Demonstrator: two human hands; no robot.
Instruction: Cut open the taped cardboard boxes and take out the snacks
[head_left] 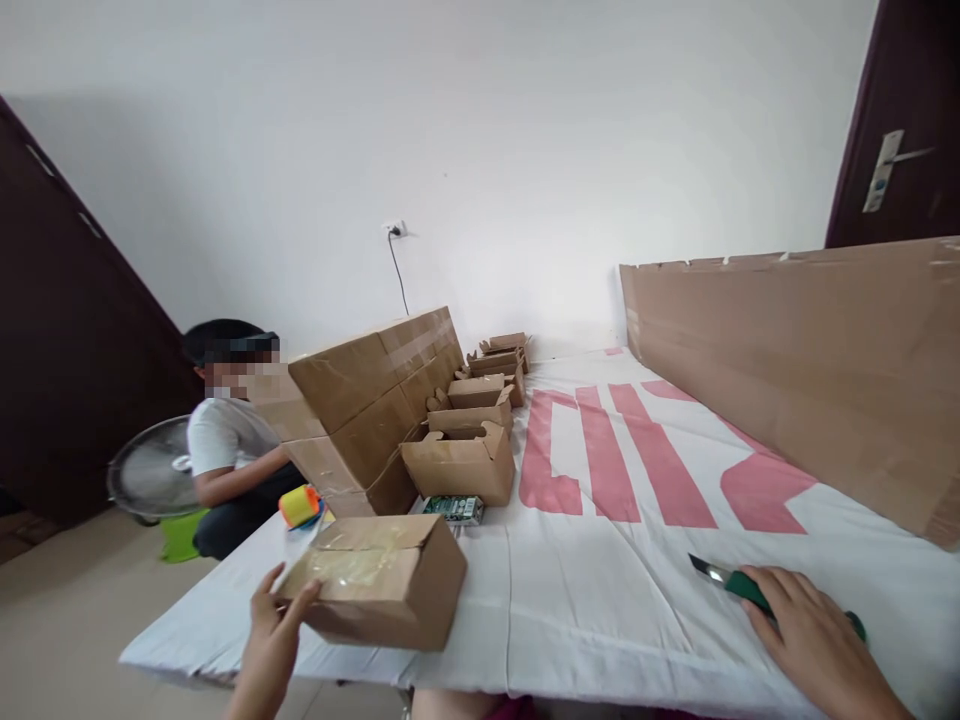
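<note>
A closed cardboard box (431,595) with clear tape across its top sits near the front edge of the cloth-covered table. My left hand (274,625) grips its left end, with the fingers spread over the corner. On the right side, my right hand (806,625) is wrapped over a green utility knife (750,590), which lies low against the white cloth. Its dark blade is out and points to the left, away from the box. Part of the knife's handle is hidden under my fingers.
Several open cardboard boxes (465,468) stand in a row behind, beside a stack of closed boxes (367,425). A small green-patterned pack (454,510) and a yellow-orange tape roll (300,507) lie nearby. A cardboard panel (787,370) borders the right. A person (232,440) crouches left, near a fan (154,470).
</note>
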